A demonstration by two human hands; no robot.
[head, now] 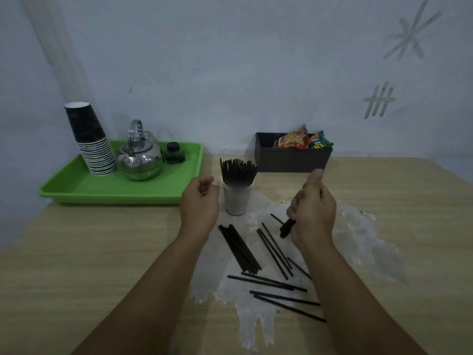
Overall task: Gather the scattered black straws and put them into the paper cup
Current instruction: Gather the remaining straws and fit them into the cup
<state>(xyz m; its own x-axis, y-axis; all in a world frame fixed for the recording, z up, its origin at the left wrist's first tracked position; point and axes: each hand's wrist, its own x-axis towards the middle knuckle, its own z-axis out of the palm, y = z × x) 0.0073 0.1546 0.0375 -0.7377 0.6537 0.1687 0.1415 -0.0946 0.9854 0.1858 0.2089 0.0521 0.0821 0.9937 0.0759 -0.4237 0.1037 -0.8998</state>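
Observation:
A pale paper cup (236, 199) stands in the middle of the table with several black straws (238, 170) upright in it. My right hand (313, 213) hovers to the right of the cup, closed around a small bundle of black straws (286, 228) whose ends stick out below the fist. My left hand (201, 201) hangs just left of the cup, fingers loosely curled, holding nothing. Several loose black straws lie on the table in front of the cup: a tight bunch (239, 248), a few (275, 252) beside it, and others (281, 293) nearer to me.
A green tray (76, 185) at the back left carries a stack of dark paper cups (93, 144), a steel kettle (139, 156) and a small dark jar (174, 152). A dark box of snack packets (291, 156) stands behind the cup against the wall. The tabletop has a worn white patch (358, 242).

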